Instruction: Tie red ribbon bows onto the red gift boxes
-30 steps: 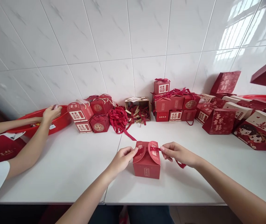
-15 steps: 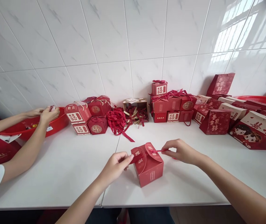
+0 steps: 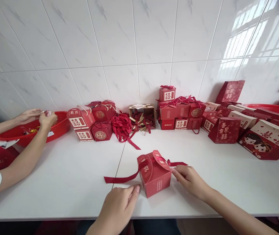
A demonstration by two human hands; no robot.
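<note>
A small red gift box (image 3: 157, 181) stands on the white table (image 3: 63, 182) near its front edge, turned corner-on to me. A red ribbon (image 3: 122, 178) runs through its two rounded top flaps. One ribbon end lies loose on the table to the left and the other sticks out to the right. My left hand (image 3: 118, 204) rests flat on the table, fingers stretched toward the box's lower left edge, holding nothing. My right hand (image 3: 190, 179) reaches in from the right, its fingertips touching the box's right side just below the ribbon end.
Another person's hands (image 3: 38, 117) work over a red basin (image 3: 19, 134) at far left. Along the tiled wall stand red boxes (image 3: 87, 120), a ribbon heap (image 3: 122, 125), a cardboard box of tags (image 3: 143, 114), stacked red boxes (image 3: 178, 111) and flat red bags (image 3: 264, 138).
Both my hands let go of the ribbon ends and dropped toward me to the box's sides. The left ribbon end now lies on the table. The other person's hands shifted left.
</note>
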